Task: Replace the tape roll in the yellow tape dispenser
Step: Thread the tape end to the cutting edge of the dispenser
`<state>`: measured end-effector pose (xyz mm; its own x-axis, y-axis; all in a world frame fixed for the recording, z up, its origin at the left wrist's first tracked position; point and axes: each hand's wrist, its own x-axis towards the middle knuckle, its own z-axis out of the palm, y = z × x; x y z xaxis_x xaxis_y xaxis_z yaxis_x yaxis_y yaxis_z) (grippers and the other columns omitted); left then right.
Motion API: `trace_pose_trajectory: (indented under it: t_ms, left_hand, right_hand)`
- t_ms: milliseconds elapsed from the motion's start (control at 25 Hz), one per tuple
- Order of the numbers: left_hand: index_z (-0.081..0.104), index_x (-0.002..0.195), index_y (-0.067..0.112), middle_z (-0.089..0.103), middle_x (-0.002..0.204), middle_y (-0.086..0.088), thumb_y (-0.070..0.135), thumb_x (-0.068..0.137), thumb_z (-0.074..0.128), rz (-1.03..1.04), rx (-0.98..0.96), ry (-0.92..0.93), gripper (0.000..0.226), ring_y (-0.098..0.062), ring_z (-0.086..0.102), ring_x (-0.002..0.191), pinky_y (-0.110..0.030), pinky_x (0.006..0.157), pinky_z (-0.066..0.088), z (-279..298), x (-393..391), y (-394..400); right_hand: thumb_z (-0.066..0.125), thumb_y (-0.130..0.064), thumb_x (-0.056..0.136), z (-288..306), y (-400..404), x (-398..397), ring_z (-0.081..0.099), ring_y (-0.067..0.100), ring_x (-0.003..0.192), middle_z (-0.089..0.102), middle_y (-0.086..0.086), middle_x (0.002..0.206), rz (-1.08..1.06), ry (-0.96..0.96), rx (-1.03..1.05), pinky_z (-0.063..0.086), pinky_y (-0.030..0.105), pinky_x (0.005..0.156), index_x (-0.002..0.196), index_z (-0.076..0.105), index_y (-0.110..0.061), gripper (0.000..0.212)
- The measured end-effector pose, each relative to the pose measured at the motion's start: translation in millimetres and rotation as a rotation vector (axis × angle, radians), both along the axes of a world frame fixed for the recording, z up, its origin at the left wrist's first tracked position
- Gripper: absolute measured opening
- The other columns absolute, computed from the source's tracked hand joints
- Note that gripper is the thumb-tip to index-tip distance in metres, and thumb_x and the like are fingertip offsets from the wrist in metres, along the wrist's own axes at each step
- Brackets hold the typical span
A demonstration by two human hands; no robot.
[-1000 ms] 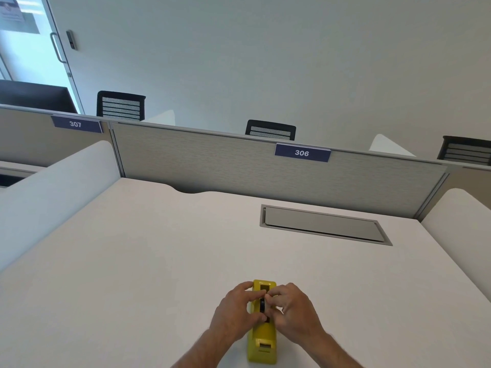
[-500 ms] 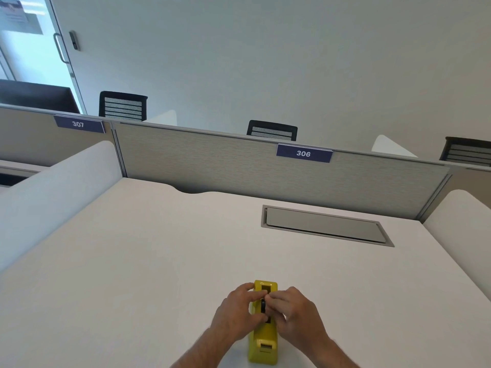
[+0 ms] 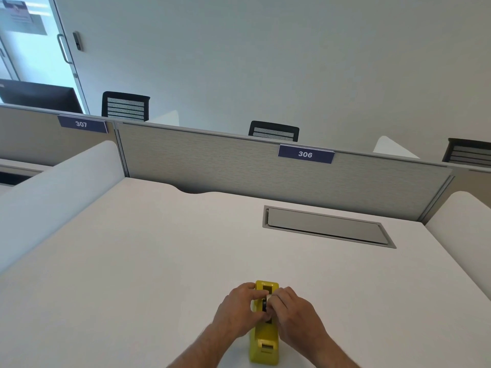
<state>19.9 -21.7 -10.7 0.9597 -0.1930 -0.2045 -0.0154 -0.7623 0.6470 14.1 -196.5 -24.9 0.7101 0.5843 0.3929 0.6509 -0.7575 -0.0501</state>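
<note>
Both hands pinch at the roll well of the yellow tape dispenser [image 3: 264, 338]; left hand [image 3: 239, 310] clamps the housing's left wall, right hand [image 3: 295, 312] has fingertips on the tape roll [image 3: 267, 301], mostly hidden, so its grip can't be confirmed; dispenser sits lengthwise on the white desk [image 3: 132, 261], near edge; body likely weighted, stiff plastic, won't slide easily; roll is light, edges slick, best held by the core hub; wrists low, forearms converging from either side.
</note>
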Motion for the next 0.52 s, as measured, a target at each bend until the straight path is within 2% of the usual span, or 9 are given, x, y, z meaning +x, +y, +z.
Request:
trace_pose_trajectory:
  t_ms: [80, 280, 440, 520]
  left_hand:
    - [0.057, 0.137, 0.042, 0.048, 0.152, 0.012, 0.044, 0.083, 0.076, 0.0, -0.007, 0.004, 0.057, -0.016, 0.054, 0.13, -0.043, 0.11, 0.048, 0.3, 0.1, 0.5]
    - [0.059, 0.134, 0.043, 0.053, 0.146, 0.015, 0.042, 0.082, 0.076, 0.003, -0.033, -0.013, 0.056, -0.013, 0.058, 0.122, -0.039, 0.105, 0.052, 0.3, -2.4, 1.6]
    - [0.059, 0.134, 0.041, 0.055, 0.144, 0.014, 0.039, 0.081, 0.078, 0.011, -0.063, -0.012, 0.057, -0.014, 0.059, 0.12, -0.04, 0.104, 0.053, -0.1, -2.5, 1.2]
    - [0.058, 0.136, 0.039, 0.052, 0.148, 0.013, 0.04, 0.08, 0.079, 0.024, -0.064, -0.005, 0.06, -0.015, 0.058, 0.123, -0.04, 0.106, 0.052, -0.5, -2.2, 1.4]
  right_hand:
    - [0.044, -0.029, 0.092, -3.6, 0.9, 1.3, 0.054, 0.012, 0.07, 0.061, -0.004, 0.084, -0.042, 0.016, 0.016, 0.048, 0.02, 0.047, 0.087, 0.059, -0.021, 0.017]
    - [0.042, -0.032, 0.096, -6.5, 3.4, 0.1, 0.051, 0.007, 0.071, 0.057, -0.008, 0.084, -0.127, 0.062, 0.135, 0.045, 0.016, 0.044, 0.089, 0.053, -0.026, 0.015]
    - [0.043, -0.034, 0.096, -6.4, 1.3, -0.6, 0.058, 0.007, 0.074, 0.065, -0.009, 0.089, -0.128, 0.079, 0.141, 0.051, 0.016, 0.048, 0.101, 0.064, -0.024, 0.024]
    - [0.043, -0.034, 0.095, -6.2, -0.5, -0.5, 0.059, 0.009, 0.075, 0.067, -0.008, 0.088, -0.106, 0.065, 0.106, 0.052, 0.017, 0.049, 0.101, 0.067, -0.023, 0.027]
